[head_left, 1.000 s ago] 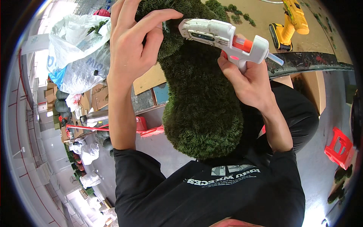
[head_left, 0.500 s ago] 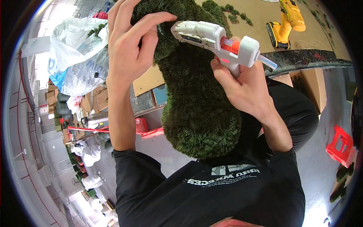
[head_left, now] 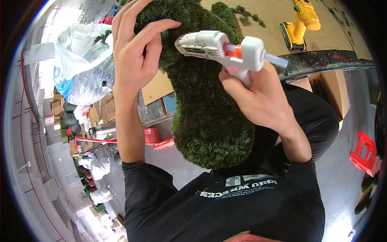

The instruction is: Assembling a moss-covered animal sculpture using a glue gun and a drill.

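A tall, lumpy shape covered in dark green artificial foliage point(head_left: 213, 121) stretches from my lap up past the top of the view. My left hand point(head_left: 137, 52) lies against its upper left side, fingers spread, the index fingertip reaching over the greenery. My right hand point(head_left: 262, 94) is closed around the handle of a white hot glue gun point(head_left: 205, 42). The gun's front end points left toward the foliage near my left thumb. A clear glue stick point(head_left: 276, 60) juts from its back. Whether the nozzle touches the greenery cannot be seen.
A yellow cordless drill point(head_left: 298, 30) stands on the brown worktable point(head_left: 268, 42) at the upper right, near loose green sprigs point(head_left: 248, 16). At left hangs a clear plastic bag point(head_left: 86, 60). A red plastic stool point(head_left: 363, 153) and an open cardboard box point(head_left: 334, 92) are at right.
The glue gun has shifted slightly left and down, and its front end is a little farther from my left index fingertip. My left hand has moved slightly left.
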`<state>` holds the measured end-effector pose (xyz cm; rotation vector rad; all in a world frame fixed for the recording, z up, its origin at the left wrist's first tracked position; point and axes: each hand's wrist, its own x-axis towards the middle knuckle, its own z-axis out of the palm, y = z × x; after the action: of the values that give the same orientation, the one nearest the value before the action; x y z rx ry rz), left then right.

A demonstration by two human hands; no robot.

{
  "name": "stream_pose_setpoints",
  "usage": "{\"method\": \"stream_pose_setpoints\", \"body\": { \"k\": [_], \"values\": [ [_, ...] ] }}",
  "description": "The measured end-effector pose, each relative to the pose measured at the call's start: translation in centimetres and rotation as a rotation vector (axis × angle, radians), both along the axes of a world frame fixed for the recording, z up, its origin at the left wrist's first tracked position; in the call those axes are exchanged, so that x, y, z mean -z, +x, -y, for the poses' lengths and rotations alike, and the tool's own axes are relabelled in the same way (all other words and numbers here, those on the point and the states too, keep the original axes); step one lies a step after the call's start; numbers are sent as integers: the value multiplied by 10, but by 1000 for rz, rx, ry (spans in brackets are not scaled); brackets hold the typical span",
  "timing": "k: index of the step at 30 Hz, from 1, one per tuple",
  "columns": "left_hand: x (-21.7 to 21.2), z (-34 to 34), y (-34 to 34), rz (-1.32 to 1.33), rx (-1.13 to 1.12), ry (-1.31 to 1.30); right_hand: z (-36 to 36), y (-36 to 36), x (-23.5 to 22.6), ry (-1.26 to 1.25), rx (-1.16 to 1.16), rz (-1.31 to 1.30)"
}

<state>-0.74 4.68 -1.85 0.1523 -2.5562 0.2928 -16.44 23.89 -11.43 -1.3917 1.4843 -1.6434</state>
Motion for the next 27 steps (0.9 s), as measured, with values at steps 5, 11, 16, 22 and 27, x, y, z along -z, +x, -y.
{"method": "stream_pose_setpoints", "body": {
  "k": [5,11,16,22,27],
  "values": [
    [6,7,8,-27,-10,-13,-27,-45,-13,208,66,259],
    [6,11,5,-56,103,-42,-27,-114,19,415,361,-56],
    [6,9,-1,-67,94,-21,9,-140,111,580,581,-353],
    [8,4,0,-50,26,18,14,-137,129,671,422,112],
    [9,3,1,-59,26,15,5,-142,130,864,401,-315]
  ]
}}
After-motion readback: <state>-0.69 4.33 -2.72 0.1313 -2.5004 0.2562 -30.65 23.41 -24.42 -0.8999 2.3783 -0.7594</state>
